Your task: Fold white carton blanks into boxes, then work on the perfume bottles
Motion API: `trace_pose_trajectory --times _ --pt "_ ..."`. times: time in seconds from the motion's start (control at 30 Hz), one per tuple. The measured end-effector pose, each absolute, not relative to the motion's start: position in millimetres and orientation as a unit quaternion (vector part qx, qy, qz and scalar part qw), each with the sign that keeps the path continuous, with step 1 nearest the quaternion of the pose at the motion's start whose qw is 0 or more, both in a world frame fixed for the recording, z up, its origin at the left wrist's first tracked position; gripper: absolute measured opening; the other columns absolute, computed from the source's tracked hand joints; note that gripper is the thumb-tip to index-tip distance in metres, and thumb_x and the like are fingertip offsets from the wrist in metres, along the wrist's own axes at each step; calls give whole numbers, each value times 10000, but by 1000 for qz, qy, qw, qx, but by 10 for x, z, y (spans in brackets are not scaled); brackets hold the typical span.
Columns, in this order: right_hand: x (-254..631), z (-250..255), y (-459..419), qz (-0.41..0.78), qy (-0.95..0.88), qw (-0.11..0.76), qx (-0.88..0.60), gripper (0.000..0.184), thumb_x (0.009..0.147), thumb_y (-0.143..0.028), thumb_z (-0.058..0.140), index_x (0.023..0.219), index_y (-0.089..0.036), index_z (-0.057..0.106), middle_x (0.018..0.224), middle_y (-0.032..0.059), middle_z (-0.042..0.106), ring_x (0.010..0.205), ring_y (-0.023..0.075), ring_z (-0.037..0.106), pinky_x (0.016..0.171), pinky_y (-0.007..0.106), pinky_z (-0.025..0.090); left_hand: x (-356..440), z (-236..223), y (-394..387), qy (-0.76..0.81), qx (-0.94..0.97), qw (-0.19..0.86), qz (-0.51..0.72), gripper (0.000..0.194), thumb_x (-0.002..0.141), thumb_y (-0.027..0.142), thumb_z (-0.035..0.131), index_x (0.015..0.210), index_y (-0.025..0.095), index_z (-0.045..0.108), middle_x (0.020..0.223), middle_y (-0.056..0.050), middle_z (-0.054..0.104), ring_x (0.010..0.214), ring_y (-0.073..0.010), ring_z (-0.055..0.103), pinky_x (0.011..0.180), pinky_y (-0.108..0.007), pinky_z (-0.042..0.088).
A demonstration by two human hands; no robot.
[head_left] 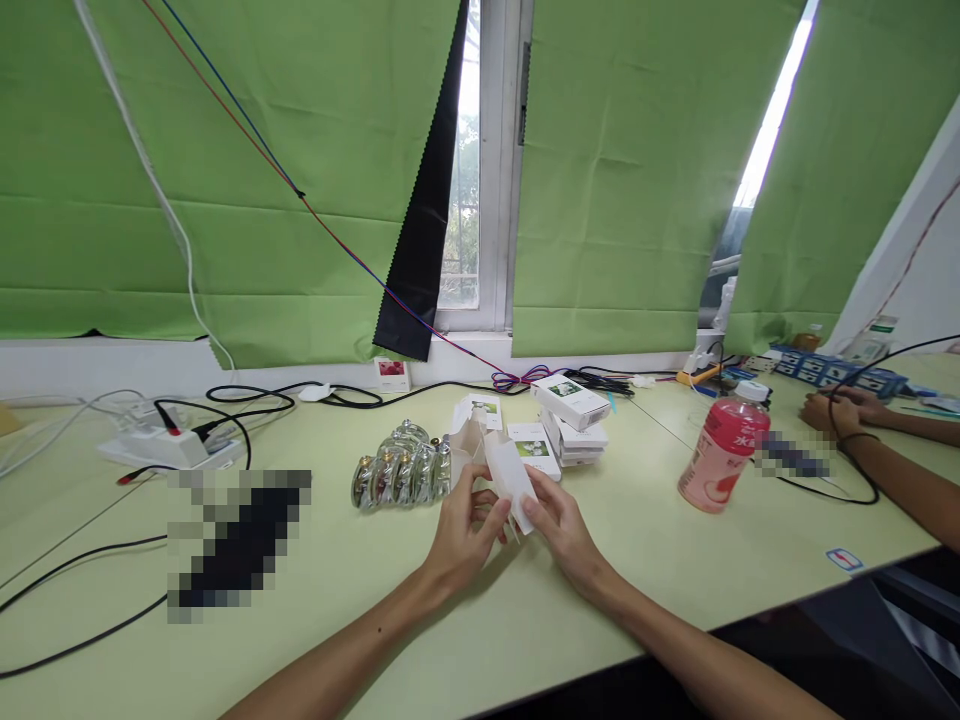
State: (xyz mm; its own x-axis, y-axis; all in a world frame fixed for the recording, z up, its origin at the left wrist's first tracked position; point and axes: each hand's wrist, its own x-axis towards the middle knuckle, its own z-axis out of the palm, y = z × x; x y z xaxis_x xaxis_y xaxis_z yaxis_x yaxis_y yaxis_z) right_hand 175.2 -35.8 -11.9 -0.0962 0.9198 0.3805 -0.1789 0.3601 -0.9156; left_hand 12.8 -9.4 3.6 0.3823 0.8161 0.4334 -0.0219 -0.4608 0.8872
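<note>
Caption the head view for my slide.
Left hand and right hand hold a white carton near white boxes and shiny items.

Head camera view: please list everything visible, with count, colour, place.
Thin card carton: 1, white, centre, held.
Printed card boxes: several, white-green, behind carton.
Round wrapped metallic pieces: several, silvery, left of carton.
Plastic drink bottle: 1, pink, right.
Plastic power strip: 1, white, left.
Thin cables: several, black, left, rear, right.
Thin wires: 2, red-blue, upper left.
Pixelated objects: 2, dark, left and right.
Small card box: 1, white-red, rear.
Boxy items: several, blue, far right.
Window coverings: 3, green, rear.
Smooth tabletop: 1, pale green, underneath.
Co-worker's hands: 2, bare, far right.
Left hand, right hand: 1 each, bare, on carton.
</note>
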Motion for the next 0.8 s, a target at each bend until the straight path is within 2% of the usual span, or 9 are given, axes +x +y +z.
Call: trace_pose_trajectory --times 0.13,0.3,0.63,0.8 --pt "1747 -127 -350 467 -571 595 -321 561 895 -484 674 1374 -227 536 1308 117 636 1205 289 611 1014 429 497 129 23 -90 282 701 445 480 355 932 492 562 1102 204 443 885 -27 675 640 -145 661 554 -275 550" --pt "1741 -151 -351 469 -567 596 -323 562 889 -470 688 1374 -230 537 1302 114 639 1207 279 617 1026 428 502 122 4 -87 292 697 443 482 350 928 488 574 1089 206 444 864 -18 670 624 -137 654 567 -274 543" --pt "1743 -207 -324 460 -568 602 -322 579 883 -480 693 1387 -236 546 1318 115 637 1232 280 605 1057 436 485 136 15 -103 290 684 459 488 348 920 501 580 1073 211 461 1013 -38 638 640 -127 660 556 -279 559" --pt "1747 -219 -319 460 -571 601 -319 593 873 -489 703 1385 -231 554 1349 117 625 1265 291 582 1070 450 475 148 30 -101 291 683 460 487 351 919 506 578 1061 210 455 963 -25 645 622 -126 656 560 -278 556"
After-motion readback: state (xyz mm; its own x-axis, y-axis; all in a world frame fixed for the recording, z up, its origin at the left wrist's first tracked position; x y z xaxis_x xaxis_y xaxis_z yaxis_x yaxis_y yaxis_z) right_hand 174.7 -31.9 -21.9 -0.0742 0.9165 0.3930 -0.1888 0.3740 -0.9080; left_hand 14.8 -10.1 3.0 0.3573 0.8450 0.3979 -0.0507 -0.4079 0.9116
